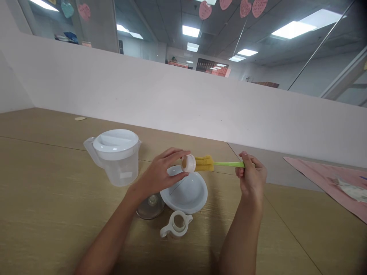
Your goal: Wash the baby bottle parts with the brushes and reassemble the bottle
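Observation:
My left hand [160, 172] pinches a small white ring-shaped cap [188, 163] between thumb and fingers, held above a white bowl [186, 194]. My right hand [250, 173] is closed round the green handle of a sponge brush [226, 164]. The brush's yellow sponge head [204, 163] is pushed against the cap's open side. Both hands hover over the wooden table [57, 214], not touching it.
A clear plastic pitcher with a white lid [116, 154] stands to the left. A clear glass dome piece [150, 206] lies under my left wrist. A white handled collar [176, 225] rests near the front. A pink cloth [332, 179] lies at the right. A white partition wall [172, 99] runs behind.

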The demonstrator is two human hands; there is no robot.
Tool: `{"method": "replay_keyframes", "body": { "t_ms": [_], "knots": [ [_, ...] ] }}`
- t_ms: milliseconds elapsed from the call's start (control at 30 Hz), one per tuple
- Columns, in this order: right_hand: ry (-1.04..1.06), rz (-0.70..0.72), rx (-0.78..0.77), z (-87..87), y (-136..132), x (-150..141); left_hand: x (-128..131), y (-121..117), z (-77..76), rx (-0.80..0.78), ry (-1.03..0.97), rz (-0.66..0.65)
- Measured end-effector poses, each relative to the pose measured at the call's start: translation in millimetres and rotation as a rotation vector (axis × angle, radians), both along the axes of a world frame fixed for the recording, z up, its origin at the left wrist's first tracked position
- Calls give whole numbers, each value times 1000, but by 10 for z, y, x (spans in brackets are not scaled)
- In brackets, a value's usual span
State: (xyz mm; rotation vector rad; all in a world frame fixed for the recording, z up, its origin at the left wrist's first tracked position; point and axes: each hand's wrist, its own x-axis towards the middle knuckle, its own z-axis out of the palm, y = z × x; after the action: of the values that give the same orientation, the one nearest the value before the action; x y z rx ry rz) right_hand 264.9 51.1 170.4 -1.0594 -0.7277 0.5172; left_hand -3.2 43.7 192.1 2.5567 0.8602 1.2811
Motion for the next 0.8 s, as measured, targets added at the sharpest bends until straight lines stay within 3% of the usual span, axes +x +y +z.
{"method": "replay_keyframes", "body": {
  "t_ms": [167, 333, 500, 633, 800],
  "knots": [
    [53, -78, 57, 5, -77, 135, -7, 57, -65, 8, 76, 133],
    [79, 61, 100, 43, -87, 37, 13, 75, -95, 6, 115, 136],
    [6, -155, 124, 104, -36, -182, 7, 35, -46, -40, 134, 116],
    [10, -167, 172, 138, -66, -204, -43, 52, -29, -97, 181, 134],
    [20, -230, 174, 137, -104, -88, -206, 94, -217, -106, 309, 173]
  ]
}}
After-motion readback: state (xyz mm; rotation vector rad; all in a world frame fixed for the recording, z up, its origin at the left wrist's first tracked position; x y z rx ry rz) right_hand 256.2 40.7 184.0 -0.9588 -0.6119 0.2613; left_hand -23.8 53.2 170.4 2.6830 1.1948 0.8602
